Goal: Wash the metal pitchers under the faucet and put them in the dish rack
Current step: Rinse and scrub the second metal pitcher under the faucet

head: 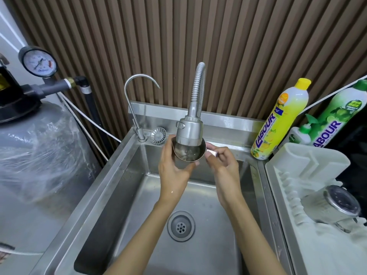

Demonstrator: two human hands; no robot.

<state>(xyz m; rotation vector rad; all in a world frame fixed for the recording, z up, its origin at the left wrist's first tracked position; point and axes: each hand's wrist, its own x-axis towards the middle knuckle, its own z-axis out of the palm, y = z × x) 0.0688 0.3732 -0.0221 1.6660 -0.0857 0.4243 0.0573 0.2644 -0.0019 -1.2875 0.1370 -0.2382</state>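
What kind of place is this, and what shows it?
Most likely a kitchen washing-up corner: a steel sink with a flexible spray faucet, a yellow dish soap bottle beside it, and a white dish rack. Left hand and right hand hold a metal pitcher.

The tall yellow-and-white plastic bottle with a yellow cap [278, 124] carries the brand "LABOUR" in big letters along its side. The white-and-green plastic bottle [337, 114] beside it shows the same word, with the first letter partly hidden. Smaller print on both bottles and the numbers on the round white pressure gauge [39, 63] are too small to read.
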